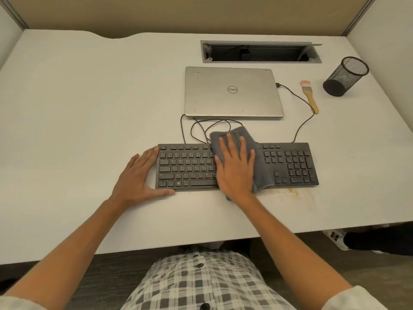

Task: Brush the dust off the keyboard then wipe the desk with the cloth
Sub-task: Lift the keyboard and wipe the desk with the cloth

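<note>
Keyboard [237, 166]: flat black plastic slab with low keys, lying toward the tabletop's near edge
Cloth [252, 157]: grey, soft and nappy, folded into a thick pad — draped over the keyboard's middle
Right hand [234, 166]: palm down, fingers straight and spread, pressing flat on the cloth
Left hand [138, 175]: fingers straight against the keyboard's left end, thumb along its near edge
Brush [309, 96]: pale bristles, wooden handle, toward the right edge
Tabletop [89, 108]: smooth white — brownish stain just before the keyboard
Laptop [232, 91]: closed, brushed silver, behind the keyboard
Pen cup [345, 76]: black wire mesh cylinder, near the far right corner
</note>
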The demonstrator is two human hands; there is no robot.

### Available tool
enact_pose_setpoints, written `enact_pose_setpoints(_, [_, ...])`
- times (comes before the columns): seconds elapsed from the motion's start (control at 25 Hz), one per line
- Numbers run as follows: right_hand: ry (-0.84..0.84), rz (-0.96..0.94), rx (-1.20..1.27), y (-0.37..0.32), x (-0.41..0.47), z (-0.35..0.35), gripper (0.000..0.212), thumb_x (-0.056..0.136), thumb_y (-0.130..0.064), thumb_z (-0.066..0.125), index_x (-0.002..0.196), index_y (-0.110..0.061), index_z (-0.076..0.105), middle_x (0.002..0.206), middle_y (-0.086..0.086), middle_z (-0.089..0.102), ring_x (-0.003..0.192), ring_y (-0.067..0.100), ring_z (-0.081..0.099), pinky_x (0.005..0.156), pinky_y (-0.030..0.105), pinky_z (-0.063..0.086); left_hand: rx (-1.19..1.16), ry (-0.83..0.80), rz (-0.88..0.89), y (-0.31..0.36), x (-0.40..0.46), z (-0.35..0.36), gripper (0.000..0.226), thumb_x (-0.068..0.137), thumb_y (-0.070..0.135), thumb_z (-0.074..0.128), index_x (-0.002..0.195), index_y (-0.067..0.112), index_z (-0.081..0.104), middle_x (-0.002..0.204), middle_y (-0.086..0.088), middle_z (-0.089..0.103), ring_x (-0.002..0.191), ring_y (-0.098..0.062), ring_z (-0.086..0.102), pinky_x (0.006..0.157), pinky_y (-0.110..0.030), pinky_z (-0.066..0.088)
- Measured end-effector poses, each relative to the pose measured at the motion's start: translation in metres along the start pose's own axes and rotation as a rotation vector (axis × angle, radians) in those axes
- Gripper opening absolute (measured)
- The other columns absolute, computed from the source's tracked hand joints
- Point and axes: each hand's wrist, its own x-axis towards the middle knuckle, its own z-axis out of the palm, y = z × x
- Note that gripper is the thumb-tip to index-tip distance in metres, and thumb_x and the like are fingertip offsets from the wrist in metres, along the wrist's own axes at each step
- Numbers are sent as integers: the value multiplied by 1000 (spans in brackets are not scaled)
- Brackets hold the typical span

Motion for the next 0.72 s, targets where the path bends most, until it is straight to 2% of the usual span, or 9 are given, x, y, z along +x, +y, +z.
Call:
enact_pose_setpoints(0.12, [-1,-44,51,-59,-5,9,64,94,-50,2,155,-29,6,163,-5,0,150,23,-8,119,56,1,-5,3,5,-1,0,0,133,60,96,55,164,27,9,168,14,12,154,0,6,127,-29,-1])
enact_pose_setpoints(0.24, [-8,-29,123,-108,-3,16,60,99,-48,18,155,-28,12,163,-5,3,150,23,-6,119,55,-1,-2,17,23,-3,1,2,129,63,92,57,163,23,14,166,14,14,154,-2,10,127,-32,3])
enact_pose_setpoints(0.4, [-81,-33,224,-164,-9,20,59,101,-46,25,156,-26,12,164,-5,0,150,22,-10,119,51,-1,30,41,104,-14,3,4,97,79,68,54,157,13,34,163,0,30,152,-19,26,127,-37,10])
enact_pose_setpoints(0.52, [-127,-43,287,-171,-6,16,60,101,-46,26,156,-24,13,164,-4,1,150,24,-7,120,48,3,48,42,139,-16,3,6,88,84,59,52,153,6,39,158,-11,40,147,-27,33,126,-27,4])
enact_pose_setpoints(0.6, [-120,-97,260,-158,-3,14,64,98,-49,32,155,-24,17,163,-2,7,149,26,2,118,46,10,5,60,123,-13,4,6,88,84,61,51,153,8,41,159,-11,40,149,-25,32,125,-31,8])
enact_pose_setpoints(0.72, [-58,-189,193,-140,-2,18,68,95,-53,37,154,-25,21,162,-1,14,147,26,15,113,43,19,-27,50,115,-13,5,6,102,77,78,53,153,11,43,161,-4,38,152,-21,29,125,-44,16])
